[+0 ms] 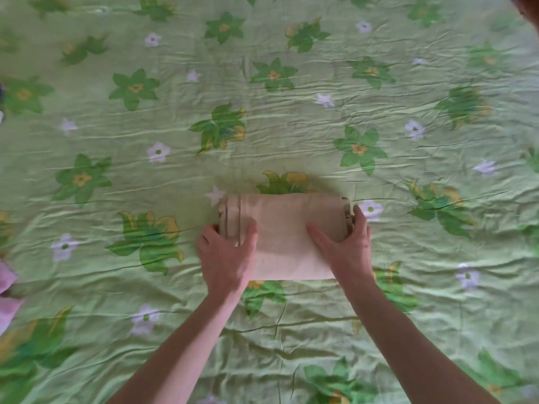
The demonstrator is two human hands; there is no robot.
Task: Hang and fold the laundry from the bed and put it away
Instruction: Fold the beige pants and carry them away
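A beige cloth (283, 228), folded into a compact rectangle, lies on the bed near the middle of the view. My left hand (226, 255) grips its left end, thumb on top and fingers tucked around the side. My right hand (344, 243) grips the right end the same way, thumb on top of the fabric and fingers wrapped around the layered edge.
The bed is covered by a wrinkled light-green sheet with green, yellow and white flowers (291, 97). A pink piece of fabric (7, 290) shows at the left edge. Something dark and reddish sits in the top right corner (529, 7).
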